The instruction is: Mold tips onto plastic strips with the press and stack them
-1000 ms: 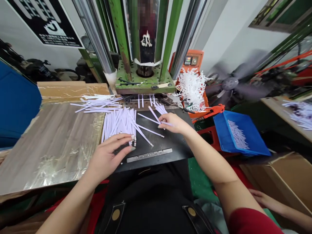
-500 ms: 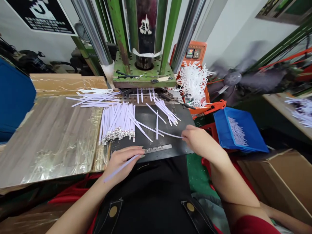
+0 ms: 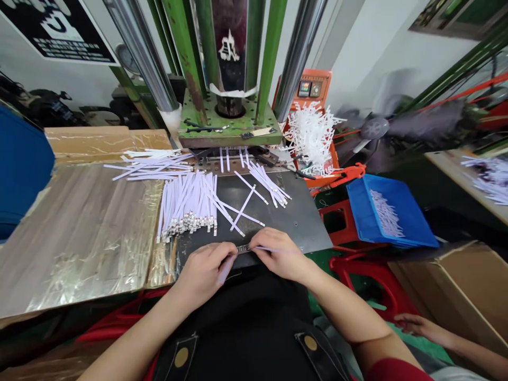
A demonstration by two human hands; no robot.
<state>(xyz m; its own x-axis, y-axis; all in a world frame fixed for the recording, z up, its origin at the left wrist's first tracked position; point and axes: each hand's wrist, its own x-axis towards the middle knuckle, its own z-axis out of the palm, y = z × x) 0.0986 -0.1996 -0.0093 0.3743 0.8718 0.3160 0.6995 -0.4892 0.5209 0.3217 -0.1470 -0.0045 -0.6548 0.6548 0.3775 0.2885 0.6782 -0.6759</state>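
Near the front edge of the table, my left hand (image 3: 208,267) is closed on one end of a slotted metal bar (image 3: 243,248), with a lavender strip (image 3: 225,270) trailing from its fingers toward me. My right hand (image 3: 278,255) pinches another lavender strip (image 3: 272,249), and its fingertips meet the bar's other end. Only the bar's middle shows between the hands. Beyond my left hand lies a dense bundle of lavender strips (image 3: 188,198) with metal-tipped ends. Several loose strips (image 3: 270,182) lie farther right.
A green press (image 3: 230,138) stands behind the table, with strips poking out below. White pieces fill an orange container (image 3: 337,159). To the right are a blue bin (image 3: 413,211), a red stool (image 3: 373,275), a spinning fan (image 3: 375,127) and another person's hand (image 3: 416,324).
My right hand has moved left and toward me with its strip, up to the metal bar. One loose strip on the table has turned to a slant. Another person's hand has come into view.
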